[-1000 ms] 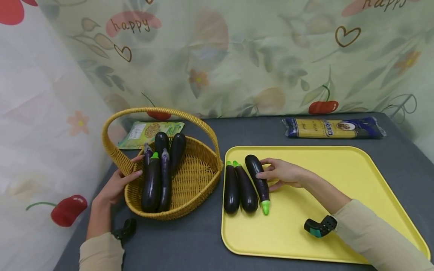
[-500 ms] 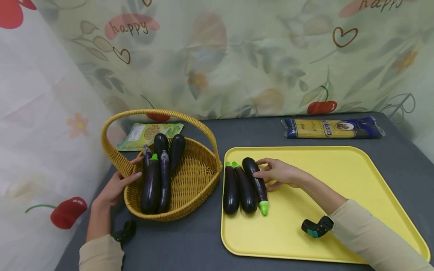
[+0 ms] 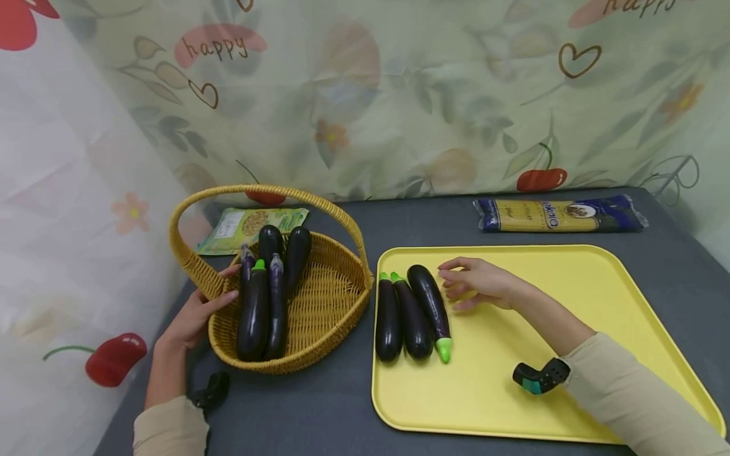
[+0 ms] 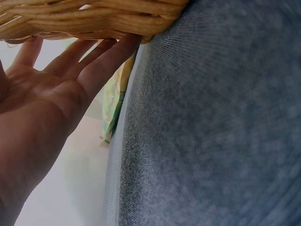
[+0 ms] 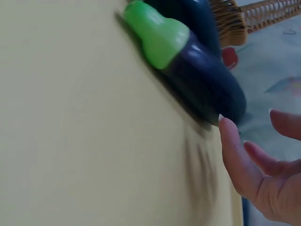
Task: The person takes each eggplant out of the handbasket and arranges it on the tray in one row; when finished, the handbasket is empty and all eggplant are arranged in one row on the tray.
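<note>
My left hand (image 3: 191, 318) holds the left side of a wicker basket (image 3: 327, 310) by the base of its handle; in the left wrist view its fingers (image 4: 106, 61) lie against the woven wall. Several eggplants (image 3: 255, 313) lie in the basket's left half. On the yellow tray (image 3: 502, 380), three eggplants rest side by side along the left edge, the rightmost eggplant (image 3: 429, 301) with its green stem end toward me. Just right of it, my right hand (image 3: 481, 283) hovers with loosely bent fingers, holding nothing. The right wrist view shows a fingertip close to that eggplant (image 5: 207, 77).
Behind the basket lies a green and yellow packet (image 3: 228, 228). A blue and yellow pasta pack (image 3: 561, 215) is behind the tray. A dark grey cloth (image 3: 319, 405) covers the table, and a printed curtain (image 3: 399, 107) hangs at the back.
My right hand has shifted the rightmost eggplant slightly left toward the other two, let go of it and drawn back to the right. The left hand stays on the basket.
</note>
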Demonstrator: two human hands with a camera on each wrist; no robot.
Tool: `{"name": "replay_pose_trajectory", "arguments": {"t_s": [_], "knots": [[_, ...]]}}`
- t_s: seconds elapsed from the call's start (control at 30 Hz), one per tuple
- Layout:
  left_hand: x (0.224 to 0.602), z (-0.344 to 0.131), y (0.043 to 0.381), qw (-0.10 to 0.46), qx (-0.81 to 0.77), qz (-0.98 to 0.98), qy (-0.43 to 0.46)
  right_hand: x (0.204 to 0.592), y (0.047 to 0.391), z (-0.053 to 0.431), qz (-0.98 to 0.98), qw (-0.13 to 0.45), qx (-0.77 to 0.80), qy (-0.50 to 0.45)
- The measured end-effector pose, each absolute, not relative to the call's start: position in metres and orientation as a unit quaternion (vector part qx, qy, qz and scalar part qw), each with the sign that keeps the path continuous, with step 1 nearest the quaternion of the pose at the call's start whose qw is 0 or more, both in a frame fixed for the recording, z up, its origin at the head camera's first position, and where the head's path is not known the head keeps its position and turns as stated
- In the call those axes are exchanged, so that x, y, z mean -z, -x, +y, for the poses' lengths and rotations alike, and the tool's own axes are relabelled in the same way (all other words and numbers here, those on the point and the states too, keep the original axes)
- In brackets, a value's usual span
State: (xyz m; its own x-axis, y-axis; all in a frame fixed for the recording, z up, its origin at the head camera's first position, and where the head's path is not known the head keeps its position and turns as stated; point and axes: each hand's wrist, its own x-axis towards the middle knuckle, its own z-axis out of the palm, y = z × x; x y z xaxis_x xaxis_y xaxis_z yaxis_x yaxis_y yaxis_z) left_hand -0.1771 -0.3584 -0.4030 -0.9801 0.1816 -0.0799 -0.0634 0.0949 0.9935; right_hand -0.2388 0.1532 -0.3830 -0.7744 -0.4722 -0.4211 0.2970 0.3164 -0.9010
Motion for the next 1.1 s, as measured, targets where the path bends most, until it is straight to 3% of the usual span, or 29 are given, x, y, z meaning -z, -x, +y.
{"name": "replay_pose_trajectory", "arguments": {"t_s": [0.2,0.5,1.1], "knots": [[0.403,-0.358,0.176,0.092,-0.673,0.733,-0.038,0.367,0.244,0.159,0.733,0.324,0.594,0.073],[0.404,-0.360,0.176,0.099,-0.675,0.730,-0.031,0.352,0.243,0.148,0.691,0.370,0.601,0.154],[0.405,-0.361,0.180,0.097,-0.676,0.730,-0.033,0.330,0.215,0.056,0.577,0.470,0.614,0.262]]}}
